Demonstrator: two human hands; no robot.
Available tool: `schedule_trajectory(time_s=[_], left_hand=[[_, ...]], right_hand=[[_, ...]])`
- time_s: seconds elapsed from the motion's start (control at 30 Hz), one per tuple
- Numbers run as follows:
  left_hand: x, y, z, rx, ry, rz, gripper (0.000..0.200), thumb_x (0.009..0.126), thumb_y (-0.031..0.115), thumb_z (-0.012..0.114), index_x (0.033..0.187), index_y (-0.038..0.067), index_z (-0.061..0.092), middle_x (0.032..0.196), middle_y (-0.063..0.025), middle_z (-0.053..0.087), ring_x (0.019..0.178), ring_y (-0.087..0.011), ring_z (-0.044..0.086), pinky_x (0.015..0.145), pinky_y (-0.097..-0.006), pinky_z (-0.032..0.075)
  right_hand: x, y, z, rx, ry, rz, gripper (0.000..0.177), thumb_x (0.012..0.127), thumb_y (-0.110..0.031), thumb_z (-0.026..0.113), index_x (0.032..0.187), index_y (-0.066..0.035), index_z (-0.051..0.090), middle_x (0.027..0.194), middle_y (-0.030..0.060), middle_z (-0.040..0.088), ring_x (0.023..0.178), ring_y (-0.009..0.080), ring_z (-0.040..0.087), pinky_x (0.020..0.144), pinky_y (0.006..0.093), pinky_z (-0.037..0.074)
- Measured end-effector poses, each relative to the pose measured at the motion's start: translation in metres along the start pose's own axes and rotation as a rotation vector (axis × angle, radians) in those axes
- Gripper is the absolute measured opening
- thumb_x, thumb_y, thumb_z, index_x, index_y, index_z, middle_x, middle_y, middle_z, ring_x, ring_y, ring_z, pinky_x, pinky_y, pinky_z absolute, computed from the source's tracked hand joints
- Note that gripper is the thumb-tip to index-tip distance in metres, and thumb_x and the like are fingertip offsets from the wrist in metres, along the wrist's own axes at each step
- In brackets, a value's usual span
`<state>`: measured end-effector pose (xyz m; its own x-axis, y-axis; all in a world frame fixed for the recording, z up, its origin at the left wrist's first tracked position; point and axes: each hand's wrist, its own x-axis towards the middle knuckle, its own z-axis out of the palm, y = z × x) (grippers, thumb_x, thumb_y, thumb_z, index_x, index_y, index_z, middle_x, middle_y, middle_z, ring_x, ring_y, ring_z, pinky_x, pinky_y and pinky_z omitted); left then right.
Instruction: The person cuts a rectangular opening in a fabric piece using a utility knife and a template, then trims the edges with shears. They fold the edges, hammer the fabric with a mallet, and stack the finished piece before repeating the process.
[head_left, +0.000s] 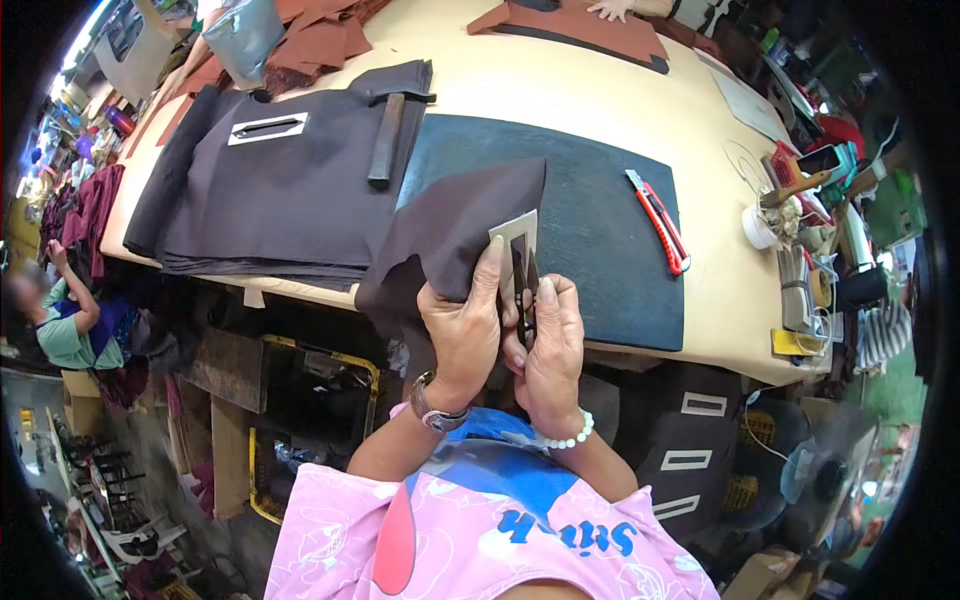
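My left hand (465, 325) grips a dark brown sheet of material (455, 215), its thumb pressed on a pale rectangular frame (528, 228) set into the sheet. The sheet is folded upward, and its lower part droops beside my wrist. Right next to it, my right hand (555, 340) is closed around a slim black pointed tool (524, 290) held against the frame's opening; fingers hide its lower end. Below the raised sheet lies a dark cutting mat (600, 260).
A stack of dark brown sheets (290, 200) at left carries a hammer (387, 140) and a similar pale frame (268, 128). A red utility knife (660, 225) rests on the mat. A white pot (760, 227) with a brush stands right. Another person's hand (612, 10) touches reddish-brown pieces (580, 35).
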<state>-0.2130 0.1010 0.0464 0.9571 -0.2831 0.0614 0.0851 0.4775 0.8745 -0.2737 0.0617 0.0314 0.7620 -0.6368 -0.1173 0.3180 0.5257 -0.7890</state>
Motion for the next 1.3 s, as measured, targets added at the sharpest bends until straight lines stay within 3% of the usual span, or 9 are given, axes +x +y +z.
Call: schedule_trajectory(time_s=[0.5, 0.6, 0.8, 0.87, 0.9, 0.97, 1.1, 1.2, 1.3], left_hand=[[-0.005, -0.004, -0.003, -0.068, 0.003, -0.052, 0.005, 0.087, 0.01, 0.061, 0.087, 0.005, 0.061, 0.072, -0.0013, 0.06, 0.051, -0.0081, 0.053, 0.043, -0.0213, 0.04], [-0.005, 0.002, 0.001, -0.157, -0.005, -0.138, 0.011, 0.088, 0.009, 0.06, 0.079, 0.003, 0.062, 0.067, -0.0007, 0.06, 0.049, -0.0068, 0.051, 0.043, -0.0212, 0.038], [0.001, -0.007, -0.004, -0.132, -0.063, -0.145, 0.012, 0.086, 0.008, 0.061, 0.097, 0.006, 0.062, 0.085, -0.0022, 0.064, 0.065, -0.0093, 0.059, 0.054, -0.0221, 0.047], [0.006, -0.009, -0.001, -0.134, -0.005, -0.145, 0.008, 0.088, 0.01, 0.06, 0.092, 0.004, 0.063, 0.081, -0.0017, 0.063, 0.063, -0.0086, 0.058, 0.054, -0.0224, 0.046], [0.009, -0.009, 0.001, -0.135, 0.025, -0.143, 0.008, 0.088, 0.01, 0.059, 0.089, 0.004, 0.063, 0.079, -0.0015, 0.063, 0.062, -0.0083, 0.058, 0.054, -0.0226, 0.045], [0.017, -0.016, -0.006, -0.158, -0.011, -0.152, 0.013, 0.088, 0.012, 0.059, 0.098, 0.003, 0.063, 0.089, -0.0016, 0.064, 0.075, -0.0085, 0.06, 0.066, -0.0232, 0.048], [0.023, -0.023, -0.017, -0.166, -0.076, -0.205, 0.017, 0.089, 0.012, 0.059, 0.103, 0.003, 0.062, 0.098, -0.0019, 0.064, 0.084, -0.0083, 0.06, 0.074, -0.0233, 0.048], [0.023, -0.027, -0.014, -0.153, -0.115, -0.202, 0.018, 0.089, 0.011, 0.058, 0.104, 0.002, 0.062, 0.098, -0.0024, 0.064, 0.087, -0.0086, 0.059, 0.077, -0.0241, 0.047], [0.023, -0.025, -0.01, -0.149, -0.146, -0.186, 0.018, 0.089, 0.011, 0.058, 0.104, 0.001, 0.062, 0.098, -0.0027, 0.064, 0.086, -0.0086, 0.059, 0.076, -0.0242, 0.047]], right_hand=[[0.002, -0.004, 0.002, 0.095, 0.056, -0.021, 0.018, 0.094, -0.024, 0.051, 0.098, -0.011, 0.039, 0.07, 0.0024, 0.052, 0.045, 0.0024, 0.036, 0.037, 0.016, 0.025], [0.004, -0.004, 0.004, 0.088, 0.098, -0.019, 0.018, 0.093, -0.023, 0.053, 0.097, -0.012, 0.039, 0.068, 0.0017, 0.052, 0.045, 0.0023, 0.036, 0.036, 0.0157, 0.025], [0.009, -0.005, -0.006, 0.088, 0.076, 0.028, 0.015, 0.092, -0.02, 0.054, 0.096, -0.012, 0.042, 0.068, 0.0009, 0.053, 0.046, 0.0019, 0.038, 0.037, 0.0153, 0.026], [0.011, -0.016, -0.017, 0.011, 0.023, 0.079, 0.014, 0.093, -0.02, 0.054, 0.097, -0.012, 0.043, 0.068, 0.0005, 0.053, 0.046, 0.0017, 0.038, 0.038, 0.0155, 0.027], [0.012, -0.019, -0.025, -0.059, -0.002, 0.075, 0.013, 0.094, -0.02, 0.051, 0.101, -0.01, 0.046, 0.067, -0.0003, 0.054, 0.047, 0.001, 0.038, 0.041, 0.0154, 0.029], [0.021, -0.017, -0.052, -0.5, 0.081, -0.173, 0.019, 0.094, -0.02, 0.05, 0.106, -0.006, 0.049, 0.067, 0.0003, 0.055, 0.049, 0.0038, 0.042, 0.043, 0.0193, 0.034], [0.052, -0.033, -0.12, -1.636, 0.307, -0.793, 0.021, 0.088, -0.017, 0.057, 0.101, -0.001, 0.059, 0.078, 0.0106, 0.058, 0.067, 0.0253, 0.056, 0.063, 0.0367, 0.046], [0.061, -0.045, -0.138, -1.908, 0.37, -0.641, 0.021, 0.081, -0.014, 0.062, 0.098, -0.002, 0.062, 0.096, 0.0114, 0.059, 0.098, 0.0274, 0.055, 0.079, 0.0358, 0.044], [0.065, -0.051, -0.132, -1.938, 0.353, -0.802, 0.021, 0.079, -0.013, 0.064, 0.097, -0.003, 0.063, 0.101, 0.0133, 0.058, 0.099, 0.0291, 0.053, 0.082, 0.0373, 0.043]])
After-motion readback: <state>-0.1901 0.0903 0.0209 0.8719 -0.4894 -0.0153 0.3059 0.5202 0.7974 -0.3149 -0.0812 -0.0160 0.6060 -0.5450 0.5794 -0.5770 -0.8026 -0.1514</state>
